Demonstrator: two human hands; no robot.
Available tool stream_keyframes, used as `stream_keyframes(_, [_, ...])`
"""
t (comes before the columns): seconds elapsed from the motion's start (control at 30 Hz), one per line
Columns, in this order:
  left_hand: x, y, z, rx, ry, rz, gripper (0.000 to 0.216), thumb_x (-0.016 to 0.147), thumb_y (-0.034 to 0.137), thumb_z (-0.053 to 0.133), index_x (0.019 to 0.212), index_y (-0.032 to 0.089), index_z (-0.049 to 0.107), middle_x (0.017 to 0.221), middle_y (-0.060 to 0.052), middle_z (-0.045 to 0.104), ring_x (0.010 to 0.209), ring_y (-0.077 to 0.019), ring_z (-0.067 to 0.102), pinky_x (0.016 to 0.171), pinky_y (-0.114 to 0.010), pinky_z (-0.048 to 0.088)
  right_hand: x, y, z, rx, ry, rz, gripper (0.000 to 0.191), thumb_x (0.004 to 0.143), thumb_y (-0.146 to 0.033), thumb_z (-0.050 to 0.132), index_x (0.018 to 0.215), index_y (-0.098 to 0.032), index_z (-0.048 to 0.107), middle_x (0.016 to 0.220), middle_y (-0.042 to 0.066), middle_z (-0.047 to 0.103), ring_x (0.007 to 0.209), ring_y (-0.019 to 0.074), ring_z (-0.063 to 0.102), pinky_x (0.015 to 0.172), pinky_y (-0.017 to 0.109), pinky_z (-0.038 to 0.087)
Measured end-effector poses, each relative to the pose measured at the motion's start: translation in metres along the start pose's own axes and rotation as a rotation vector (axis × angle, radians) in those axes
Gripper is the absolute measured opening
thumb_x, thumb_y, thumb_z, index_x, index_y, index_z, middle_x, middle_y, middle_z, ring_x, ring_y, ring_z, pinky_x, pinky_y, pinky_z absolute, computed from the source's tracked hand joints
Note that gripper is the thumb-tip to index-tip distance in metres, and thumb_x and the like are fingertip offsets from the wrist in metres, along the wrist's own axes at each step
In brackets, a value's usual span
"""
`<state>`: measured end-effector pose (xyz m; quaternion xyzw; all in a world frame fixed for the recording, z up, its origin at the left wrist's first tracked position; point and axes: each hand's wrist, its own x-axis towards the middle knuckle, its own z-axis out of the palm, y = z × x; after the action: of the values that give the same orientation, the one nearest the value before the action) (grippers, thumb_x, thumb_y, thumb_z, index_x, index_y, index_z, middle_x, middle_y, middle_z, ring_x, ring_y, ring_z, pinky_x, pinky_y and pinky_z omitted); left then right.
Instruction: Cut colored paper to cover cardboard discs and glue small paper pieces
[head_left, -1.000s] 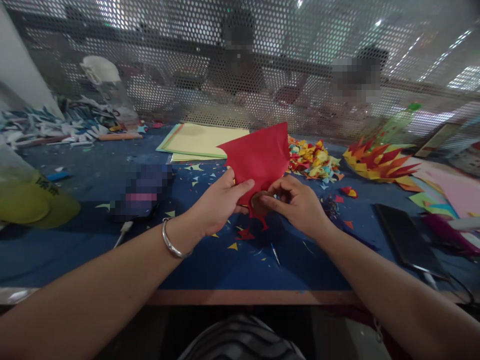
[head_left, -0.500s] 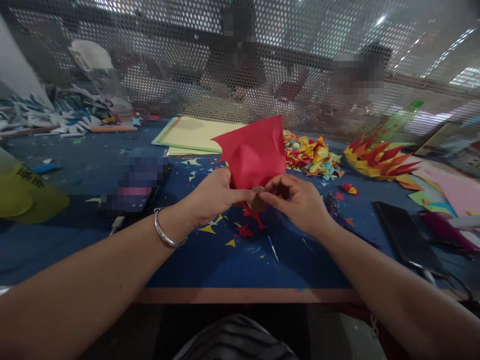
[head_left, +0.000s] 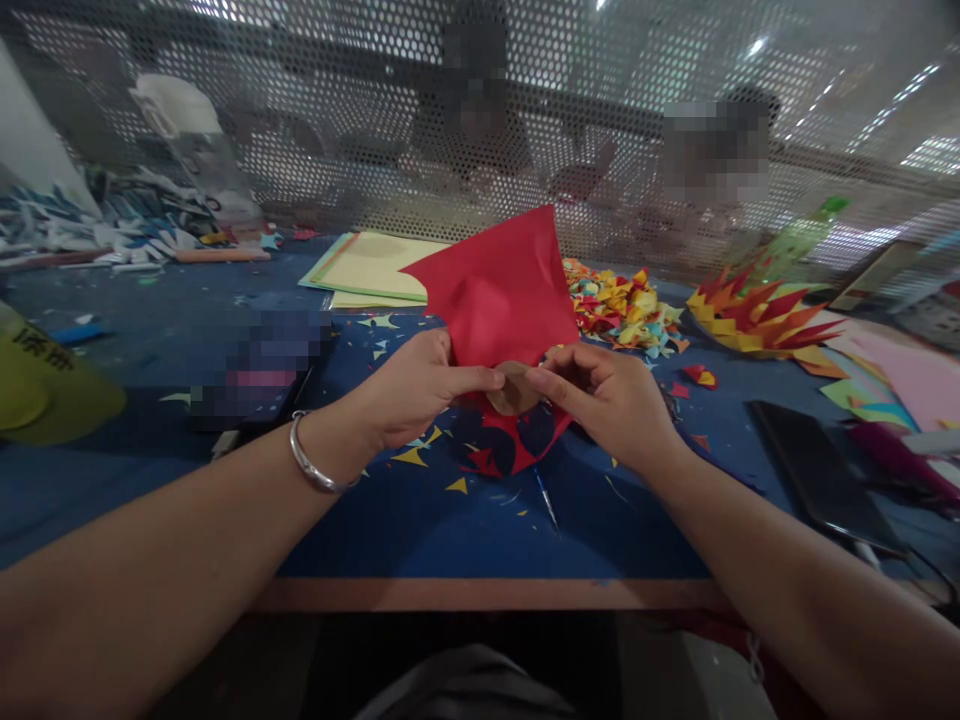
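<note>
A red sheet of paper (head_left: 499,290) with curved cut-outs along its left and lower edges is held up over the table. My left hand (head_left: 420,385) pinches it from the left, thumb lying on a round tan disc (head_left: 516,388) set against the paper's lower part. From the right, my right hand (head_left: 600,395) is closed, its thumb and fingertips at the disc's other edge and on the paper. Below hangs a curved, cut strip of the red paper. A thin blue-and-silver pen-like tool (head_left: 547,500) lies on the table beneath.
Yellow scraps (head_left: 409,457) dot the blue table (head_left: 450,545). Behind are pale paper sheets (head_left: 382,262), a heap of colourful paper pieces (head_left: 626,310) and a spiky orange-red paper piece (head_left: 757,325). Phones (head_left: 821,475) lie at both sides; a clear bottle (head_left: 206,165) stands back left.
The red paper has shifted slightly up and left. The tan disc now shows as a fuller circle, and more of the cut red strip shows below it.
</note>
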<state>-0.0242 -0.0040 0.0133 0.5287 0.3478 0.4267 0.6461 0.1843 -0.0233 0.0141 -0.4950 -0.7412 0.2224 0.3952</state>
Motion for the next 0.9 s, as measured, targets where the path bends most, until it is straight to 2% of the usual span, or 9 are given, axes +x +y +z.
stream_keyframes(0.07, [0.0002, 0.0001, 0.0008, -0.04, 0.036, -0.007, 0.04, 0.062, 0.018, 0.086, 0.047, 0.015, 0.05, 0.048, 0.003, 0.05, 0.046, -0.0061, 0.046, 0.049, -0.022, 0.039, -0.0025, -0.0005, 0.0002, -0.067, 0.066, -0.05, 0.029, 0.088, -0.046, 0.071, 0.081, -0.017, 0.067, 0.071, 0.0, 0.066, 0.058, 0.011, 0.056, 0.056, 0.025, 0.045])
stream_keyframes(0.17, [-0.0001, 0.0, 0.0019, -0.108, 0.061, -0.025, 0.027, 0.063, 0.016, 0.084, 0.053, 0.013, 0.059, 0.056, -0.001, 0.061, 0.054, -0.0106, 0.058, 0.055, -0.024, 0.048, -0.0073, -0.0019, 0.0011, -0.231, 0.163, -0.234, 0.029, 0.083, -0.044, 0.077, 0.093, -0.019, 0.068, 0.086, 0.003, 0.069, 0.072, 0.0158, 0.063, 0.068, 0.03, 0.052])
stream_keyframes(0.23, [-0.0008, -0.0003, 0.0029, -0.133, 0.057, -0.021, 0.016, 0.065, 0.014, 0.082, 0.061, 0.011, 0.067, 0.066, -0.004, 0.068, 0.061, -0.0133, 0.063, 0.062, -0.026, 0.052, -0.0095, -0.0024, 0.0028, -0.33, 0.175, -0.357, 0.037, 0.08, -0.045, 0.08, 0.103, -0.019, 0.068, 0.098, 0.007, 0.07, 0.087, 0.021, 0.065, 0.079, 0.035, 0.053])
stream_keyframes(0.33, [-0.0019, -0.0012, 0.0046, -0.164, 0.02, -0.006, 0.007, 0.068, 0.011, 0.078, 0.073, 0.011, 0.073, 0.075, -0.005, 0.072, 0.068, -0.0156, 0.067, 0.065, -0.028, 0.054, -0.0104, -0.0016, 0.0059, -0.415, 0.145, -0.447, 0.045, 0.08, -0.047, 0.079, 0.112, -0.019, 0.066, 0.106, 0.01, 0.071, 0.101, 0.026, 0.065, 0.091, 0.041, 0.052])
stream_keyframes(0.4, [-0.0022, -0.0019, 0.0054, -0.174, 0.004, -0.012, 0.01, 0.067, 0.01, 0.078, 0.077, 0.012, 0.075, 0.079, -0.005, 0.074, 0.072, -0.0171, 0.068, 0.066, -0.029, 0.055, -0.0101, -0.0003, 0.0073, -0.438, 0.136, -0.46, 0.044, 0.082, -0.046, 0.078, 0.114, -0.019, 0.066, 0.107, 0.01, 0.071, 0.105, 0.027, 0.064, 0.094, 0.042, 0.051])
stream_keyframes(0.53, [-0.002, -0.0013, 0.0064, -0.15, 0.062, -0.034, 0.009, 0.064, 0.012, 0.08, 0.065, 0.011, 0.071, 0.073, -0.007, 0.072, 0.069, -0.017, 0.066, 0.065, -0.028, 0.053, -0.01, 0.0015, 0.0079, -0.448, 0.13, -0.467, 0.042, 0.083, -0.044, 0.076, 0.116, -0.021, 0.065, 0.111, 0.01, 0.071, 0.107, 0.0281, 0.064, 0.096, 0.044, 0.051])
stream_keyframes(0.7, [-0.0037, 0.0014, 0.0076, -0.143, 0.048, -0.044, 0.014, 0.064, 0.016, 0.081, 0.076, 0.01, 0.075, 0.082, -0.01, 0.074, 0.081, -0.0222, 0.07, 0.074, -0.033, 0.055, -0.0108, 0.0005, 0.0078, -0.438, 0.12, -0.5, 0.041, 0.083, -0.043, 0.077, 0.115, -0.019, 0.065, 0.11, 0.011, 0.072, 0.107, 0.0286, 0.065, 0.095, 0.045, 0.051])
stream_keyframes(0.9, [-0.0038, -0.0024, 0.004, -0.072, 0.027, 0.007, 0.019, 0.062, 0.021, 0.087, 0.066, 0.013, 0.07, 0.073, -0.007, 0.071, 0.081, -0.0222, 0.068, 0.07, -0.032, 0.052, -0.0104, -0.0011, 0.0085, -0.42, 0.079, -0.487, 0.041, 0.083, -0.042, 0.077, 0.115, -0.02, 0.064, 0.11, 0.009, 0.071, 0.107, 0.0274, 0.064, 0.095, 0.044, 0.051])
